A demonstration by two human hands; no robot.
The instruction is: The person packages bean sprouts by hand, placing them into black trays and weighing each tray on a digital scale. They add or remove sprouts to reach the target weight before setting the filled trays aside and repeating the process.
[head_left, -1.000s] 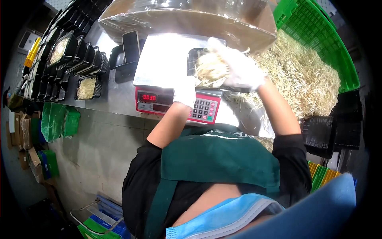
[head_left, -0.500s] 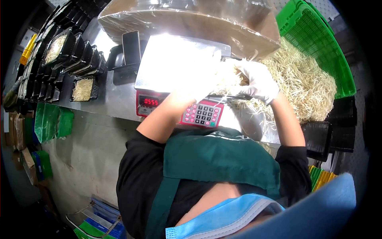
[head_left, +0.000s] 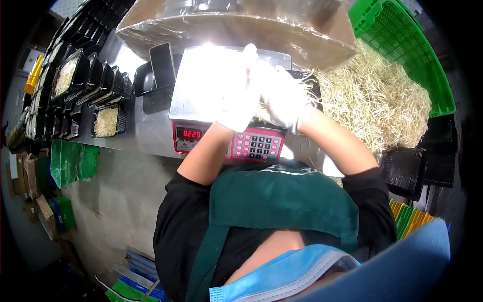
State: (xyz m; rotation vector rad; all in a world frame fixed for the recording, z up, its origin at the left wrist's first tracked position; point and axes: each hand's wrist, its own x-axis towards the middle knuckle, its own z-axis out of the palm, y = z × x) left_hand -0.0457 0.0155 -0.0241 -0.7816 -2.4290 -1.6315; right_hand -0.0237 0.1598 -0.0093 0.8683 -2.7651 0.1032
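Note:
Both my hands wear white gloves and show against a scale with a metal plate and a red base, its display reading 0.220. My left hand is over the plate, overexposed, its fingers smeared by glare. Close beside it on the right, my right hand reaches over the plate's right part; its fingers are washed out too. Pale sprouts show at its edge. A black tray lies partly hidden behind my right hand. The big heap of pale sprouts is to the right.
Filled black trays stand and stack at the left. A phone leans on black trays beside the scale. A plastic-lined box is behind, a green crate back right, and wrapped black trays at the right edge.
My right hand has moved left from the sprouts and black tray to beside my left hand over the scale. More of the black tray shows. The display went from 0.555 to 0.220.

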